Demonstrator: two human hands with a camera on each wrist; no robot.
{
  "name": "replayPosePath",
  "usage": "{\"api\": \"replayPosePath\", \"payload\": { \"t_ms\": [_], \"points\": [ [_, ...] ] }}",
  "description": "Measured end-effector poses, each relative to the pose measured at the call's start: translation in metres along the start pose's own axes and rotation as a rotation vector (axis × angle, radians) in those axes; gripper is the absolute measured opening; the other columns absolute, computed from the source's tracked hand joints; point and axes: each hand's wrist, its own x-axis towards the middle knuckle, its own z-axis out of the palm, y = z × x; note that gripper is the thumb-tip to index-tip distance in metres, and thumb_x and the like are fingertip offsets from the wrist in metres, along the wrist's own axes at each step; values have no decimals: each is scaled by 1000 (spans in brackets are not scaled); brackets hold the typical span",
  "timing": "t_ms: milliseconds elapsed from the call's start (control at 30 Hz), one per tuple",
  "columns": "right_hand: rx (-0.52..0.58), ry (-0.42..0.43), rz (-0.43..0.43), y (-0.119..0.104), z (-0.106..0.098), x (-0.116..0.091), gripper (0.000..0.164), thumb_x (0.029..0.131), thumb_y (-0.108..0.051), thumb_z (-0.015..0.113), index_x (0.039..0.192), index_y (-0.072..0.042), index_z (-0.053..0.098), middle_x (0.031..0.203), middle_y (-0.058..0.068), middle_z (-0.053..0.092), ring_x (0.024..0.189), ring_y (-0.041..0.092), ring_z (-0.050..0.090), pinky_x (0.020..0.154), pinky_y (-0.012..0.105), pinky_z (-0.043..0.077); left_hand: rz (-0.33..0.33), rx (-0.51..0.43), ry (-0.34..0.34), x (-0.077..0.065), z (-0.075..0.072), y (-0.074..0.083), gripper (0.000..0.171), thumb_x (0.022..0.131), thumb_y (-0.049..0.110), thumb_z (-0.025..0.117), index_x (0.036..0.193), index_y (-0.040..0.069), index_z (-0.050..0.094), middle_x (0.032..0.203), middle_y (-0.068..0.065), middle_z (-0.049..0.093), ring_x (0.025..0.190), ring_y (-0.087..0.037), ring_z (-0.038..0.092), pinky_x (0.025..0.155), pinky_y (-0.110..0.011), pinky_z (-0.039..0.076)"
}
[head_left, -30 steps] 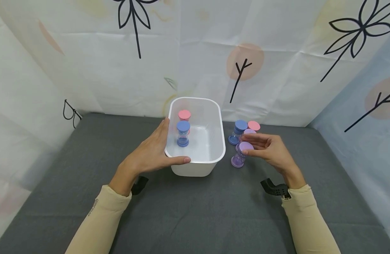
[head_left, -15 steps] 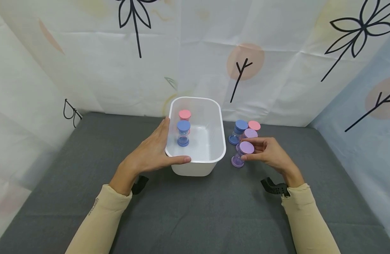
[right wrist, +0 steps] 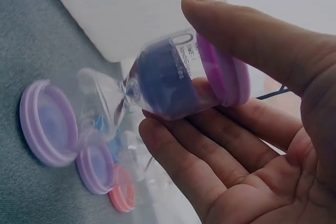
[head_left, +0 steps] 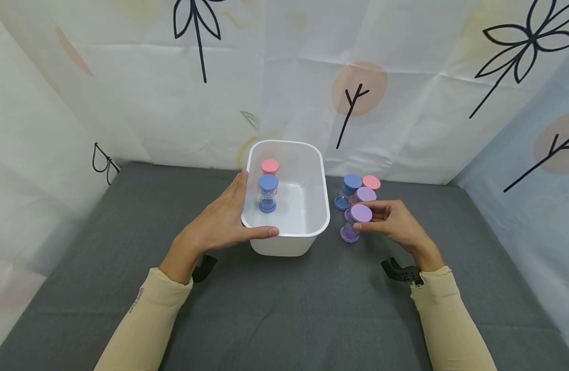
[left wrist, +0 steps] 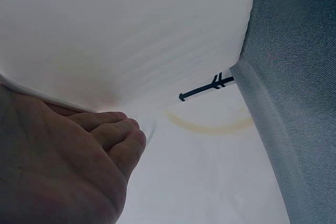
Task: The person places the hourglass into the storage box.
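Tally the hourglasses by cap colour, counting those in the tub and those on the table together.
Blue hourglasses: 2
Pink hourglasses: 2
Purple hourglasses: 2
Total: 6

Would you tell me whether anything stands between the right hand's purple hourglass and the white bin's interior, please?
Only the bin's right wall stands between its inside and the purple hourglass; nothing else visible does.

creased white backdrop (head_left: 293, 98) — black plant drawings (head_left: 532, 38) | right wall (head_left: 520, 221) bluish | tabletop (head_left: 289, 314) — dark grey cloth
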Motion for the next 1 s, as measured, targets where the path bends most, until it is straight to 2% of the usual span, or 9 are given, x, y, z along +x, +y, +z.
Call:
{"api": "replayPosePath", "payload": {
  "t_ms": [167,300,500,733,867,1000],
  "points": [
    [15,4,-4,-9,0,-5,55,84,-3,82,132,12,60,121,14,70,103,12,70,84,28,56,-3,-10,-1,0,0,0,127,74,74,75,162,31,-5,162,1,20,145,-23,28,111,-51,35],
    [65,26,-45,-21,-3,-12,51,86,1,80,131,13,60,114,8,74,100,13,71,82,28,57,0,-18,2,1,0,0,125,73,75,74,161,34,-4,159,4,24,141,-22,33,109,-49,37],
    [237,75,-192,-35,-8,-21,40,88,14,70,128,10,64,113,6,74,101,15,70,85,27,55,10,-16,7,1,0,0,125,73,75,75,162,33,-4,158,4,25,141,-22,33,108,-49,38],
    [467,89,-429,-42,-3,-22,39,90,24,56,129,23,53,118,19,70,114,25,65,97,31,50,-3,-1,1,0,0,0,127,74,76,73,162,31,-5,164,0,19,148,-20,24,112,-51,33],
    [636,70,-535,-46,6,-19,38,90,27,53,128,26,52,120,27,67,114,31,66,99,35,50,3,-6,4,1,0,0,124,74,76,72,162,33,-3,161,3,23,145,-20,28,111,-49,35],
    [661,81,-554,-53,17,-17,37,89,26,57,126,26,53,121,27,67,110,32,68,99,36,50,13,-7,8,1,0,0,124,74,75,73,162,32,-3,161,2,23,143,-21,31,110,-50,36]
  ]
}}
